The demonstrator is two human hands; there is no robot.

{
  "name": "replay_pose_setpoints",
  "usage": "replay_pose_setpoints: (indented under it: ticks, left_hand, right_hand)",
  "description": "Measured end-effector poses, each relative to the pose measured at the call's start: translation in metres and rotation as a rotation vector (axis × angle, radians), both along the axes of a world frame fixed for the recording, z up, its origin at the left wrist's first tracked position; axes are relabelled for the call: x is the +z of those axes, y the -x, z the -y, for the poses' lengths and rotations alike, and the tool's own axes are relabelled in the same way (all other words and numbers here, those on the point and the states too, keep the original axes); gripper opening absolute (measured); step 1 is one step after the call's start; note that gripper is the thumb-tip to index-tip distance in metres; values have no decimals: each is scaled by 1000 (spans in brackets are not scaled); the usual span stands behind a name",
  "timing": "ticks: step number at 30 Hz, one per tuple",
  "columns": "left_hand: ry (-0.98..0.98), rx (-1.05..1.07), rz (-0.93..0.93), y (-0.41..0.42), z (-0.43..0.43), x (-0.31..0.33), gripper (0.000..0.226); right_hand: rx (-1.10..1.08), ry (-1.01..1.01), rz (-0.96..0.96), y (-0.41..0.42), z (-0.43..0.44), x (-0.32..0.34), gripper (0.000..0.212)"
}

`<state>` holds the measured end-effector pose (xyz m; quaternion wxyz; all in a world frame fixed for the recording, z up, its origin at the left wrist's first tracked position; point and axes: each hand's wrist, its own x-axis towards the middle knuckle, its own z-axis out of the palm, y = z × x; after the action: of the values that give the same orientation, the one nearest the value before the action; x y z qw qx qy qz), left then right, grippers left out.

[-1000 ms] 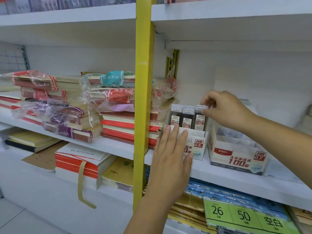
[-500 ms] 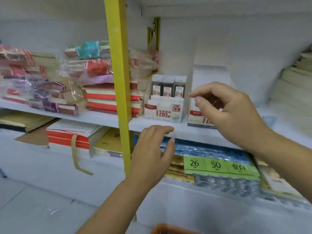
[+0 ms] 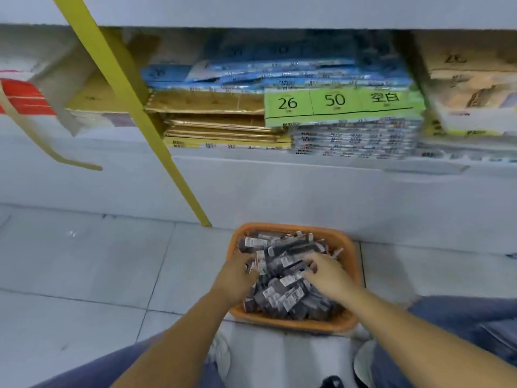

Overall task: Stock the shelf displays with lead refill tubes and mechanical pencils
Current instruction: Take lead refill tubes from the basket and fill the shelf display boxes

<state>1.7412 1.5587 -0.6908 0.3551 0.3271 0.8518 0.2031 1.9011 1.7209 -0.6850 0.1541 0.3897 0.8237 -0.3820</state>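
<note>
**Both hands in the tube basket on the floor**

- Tubes [image 3: 282, 289]: dark, white-labelled, piled loose and crisscrossed in an orange basket [image 3: 296, 326]. They fill it nearly to the rim.
- Basket sits on the tiled floor [image 3: 84, 261], just in front of the shelf base and right of the foot of the yellow post [image 3: 131, 102].
- Left hand [image 3: 237, 277]: on the left side of the pile, fingers curled down among the tubes, next to one with a white label. Too blurred to tell if it's actually pinching one.
- Right hand [image 3: 328, 277]: on the right side of the pile, fingers curled onto the tubes, thumb pointing inward. Can't tell if it holds one either.
- The hands are apart, with tubes showing between them.
- Jeans [image 3: 461, 326] on both sides of the frame. A white shoe [image 3: 221, 354] is just behind the basket.
- Shelf [image 3: 251, 175] above:
  - blue packs [image 3: 251, 74] stacked over gold packs [image 3: 218, 127]
  - green label [image 3: 335, 103] reading 26 / 50 on the stack to the right
  - red-and-white box [image 3: 25, 99] at far left, with a tan strap [image 3: 33, 130] hanging off it
- The whole frame is motion-blurred.
</note>
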Motion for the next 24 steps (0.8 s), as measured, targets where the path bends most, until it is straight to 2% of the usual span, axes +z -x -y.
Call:
replay_pose_setpoints:
  ticks: [6,9,13,18,20,24]
  left_hand:
    - [-17,337,7,-18,12,-50,55]
    - [25,417,-29,-22,9,-60,59]
    - [135,431,-76,-16,-4,-66,55]
    - [97,526,-13,-25,-13,-73,53]
    - [78,573,43,-26,-13,-78,44]
    - [-17,681,249,-23,-6,-84,21]
  right_hand:
    - [-175,6,9,-7,8,-64,65]
    - [-221,11,-30,8,17,-80,74]
    - [-239,-89,-76,16,25,-91,64]
    - [-342,16,-176,9,19,-95,58]
    - [-367,68,-178,8,15,-95,56]
    - [-246,38,-128,13,7,-97,34]
